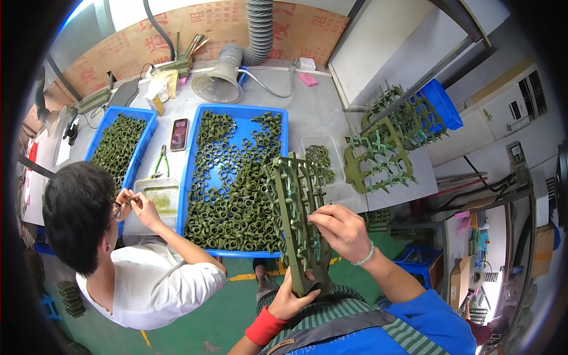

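My left hand (288, 300), a red band at its wrist, is closed around the lower end of an olive-green rack (289, 222) with many prongs. The rack stands up in front of me, tilted, partly covering the large blue tray. Against the rack's right side, the fingertips of my right hand (343, 229) are pinched together; whatever lies between them is too small to make out. Many olive-green rings (234, 222) lie loose in the large blue tray (197, 127), heaped toward the near side. To the right of that tray, a clear tray (338, 155) holds more small green parts.
At my left a co-worker (151, 284) in white holds both hands near a shallow clear tray (171, 183). Green-handled pliers (161, 160), a phone (178, 135) and another blue tray (148, 118) lie beyond. Loaded racks (381, 154) hang at right; a duct hood (219, 83) stands behind.
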The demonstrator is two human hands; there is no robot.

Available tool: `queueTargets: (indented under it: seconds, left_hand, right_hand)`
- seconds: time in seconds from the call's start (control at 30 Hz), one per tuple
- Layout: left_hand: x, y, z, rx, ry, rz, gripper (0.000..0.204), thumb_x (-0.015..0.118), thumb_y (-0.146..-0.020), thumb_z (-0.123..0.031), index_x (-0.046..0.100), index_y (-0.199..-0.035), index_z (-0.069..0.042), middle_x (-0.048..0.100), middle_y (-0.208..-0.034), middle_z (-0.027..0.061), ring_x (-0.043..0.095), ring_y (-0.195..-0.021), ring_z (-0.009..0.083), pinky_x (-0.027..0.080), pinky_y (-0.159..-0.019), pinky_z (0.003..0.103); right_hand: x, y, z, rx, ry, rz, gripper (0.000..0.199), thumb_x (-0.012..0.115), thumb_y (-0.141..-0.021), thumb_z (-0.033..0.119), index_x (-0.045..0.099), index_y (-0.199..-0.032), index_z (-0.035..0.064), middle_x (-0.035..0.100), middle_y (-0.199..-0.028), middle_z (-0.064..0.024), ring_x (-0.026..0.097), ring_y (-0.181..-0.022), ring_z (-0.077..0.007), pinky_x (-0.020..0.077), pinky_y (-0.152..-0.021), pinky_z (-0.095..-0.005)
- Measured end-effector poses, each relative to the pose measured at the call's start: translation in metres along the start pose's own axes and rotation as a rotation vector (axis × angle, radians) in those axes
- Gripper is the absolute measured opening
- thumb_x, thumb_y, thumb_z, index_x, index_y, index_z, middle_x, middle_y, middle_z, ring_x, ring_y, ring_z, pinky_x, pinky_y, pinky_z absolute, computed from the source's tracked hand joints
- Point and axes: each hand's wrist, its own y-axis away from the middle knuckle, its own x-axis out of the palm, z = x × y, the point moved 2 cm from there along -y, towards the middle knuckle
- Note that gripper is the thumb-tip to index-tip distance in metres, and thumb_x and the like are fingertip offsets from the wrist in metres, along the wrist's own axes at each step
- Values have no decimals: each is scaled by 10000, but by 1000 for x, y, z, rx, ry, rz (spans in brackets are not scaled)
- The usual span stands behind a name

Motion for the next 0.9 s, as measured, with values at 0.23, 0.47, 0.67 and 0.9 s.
queueTargets:
  seconds: [0.23,0.47,0.67,0.9]
  left_hand:
    - [0,-2,-8,39,-60,25,407,784,-767,-87,520,-1074,-43,450,-1165,115,445,-1148,283,360,-1009,373]
    - [-1,-2,-4,83,-95,42,508,790,-773,-81,483,-1175,-29,482,-1119,70,473,-1091,213,382,-985,340]
    - [-5,-6,0,113,-118,62,722,789,-783,-55,376,-1371,11,497,-1086,34,495,-1061,150,403,-966,305]
    - [1,-21,-34,222,-237,-56,447,741,-752,-53,500,-1128,-32,473,-1139,135,450,-1123,327,392,-981,409]
  right_hand:
    - [2,3,-3,16,23,15,243,705,-762,-6,687,-994,64,655,-940,-79,661,-810,-252,548,-692,-341]
    - [2,1,1,46,17,2,212,707,-790,8,688,-994,65,658,-939,-82,661,-806,-253,548,-688,-339]
    - [-8,5,8,96,1,-65,159,721,-790,-9,675,-938,28,665,-868,-92,652,-724,-237,526,-631,-323]
    - [-15,61,48,342,-71,312,503,725,-836,404,631,-1054,-39,673,-943,-191,671,-876,-357,541,-760,-391]
